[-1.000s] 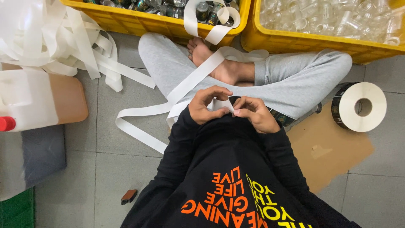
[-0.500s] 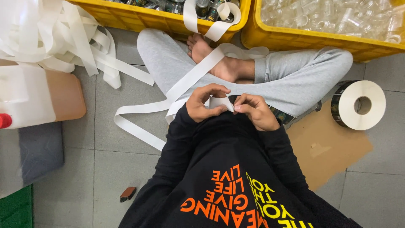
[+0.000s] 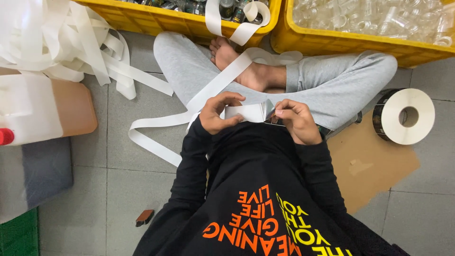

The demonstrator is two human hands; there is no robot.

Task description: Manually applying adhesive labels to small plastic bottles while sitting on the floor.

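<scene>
1. White backing strip (image 3: 244,112) is pinched at one end by the left hand (image 3: 215,114), grip closed on it.
2. Right hand (image 3: 296,121) grip is clamped on the strip's other end, at a dark label (image 3: 272,118).
3. Change: the hands have moved apart, so the strip now spans taut between them over the lap; peeling appears underway.
4. Outward: label roll (image 3: 405,116) on the floor, yellow crates (image 3: 189,26) beyond.

Bright, even overhead light; soft shadows under legs; sharp focus throughout; slight wide-angle bending at edges.
</scene>
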